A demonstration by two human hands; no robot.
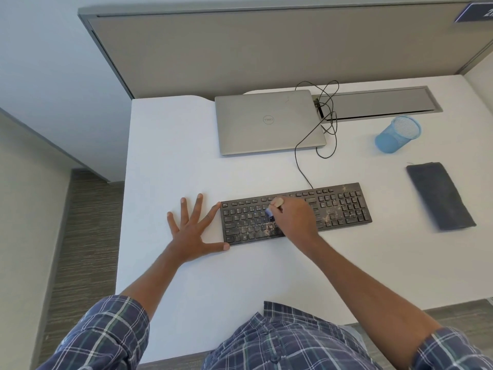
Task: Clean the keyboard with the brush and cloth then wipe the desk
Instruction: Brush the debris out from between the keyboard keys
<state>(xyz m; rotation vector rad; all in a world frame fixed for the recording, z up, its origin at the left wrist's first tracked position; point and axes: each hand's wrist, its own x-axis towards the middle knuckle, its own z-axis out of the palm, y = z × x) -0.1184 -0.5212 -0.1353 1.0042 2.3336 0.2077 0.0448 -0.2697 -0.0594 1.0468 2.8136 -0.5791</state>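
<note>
Your right hand (294,218) clasps the brush (278,202) over the keyboard (344,206); your left hand (190,236) lies released, fingers (197,206) spread on the desk (240,276), touching the keyboard's end.

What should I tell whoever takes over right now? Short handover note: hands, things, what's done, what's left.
Left hand: flat on the desk, fingers spread, thumb and forefinger against the keyboard's left end.
Right hand: grips the brush over the middle keys.
Keyboard: debris on the lower middle keys and the right side; the left keys look cleaner.
Cloth: lying on the desk to the right, untouched.
Done: brushing under way.
Left: finish brushing, wipe the keyboard with the cloth, wipe the desk.
</note>
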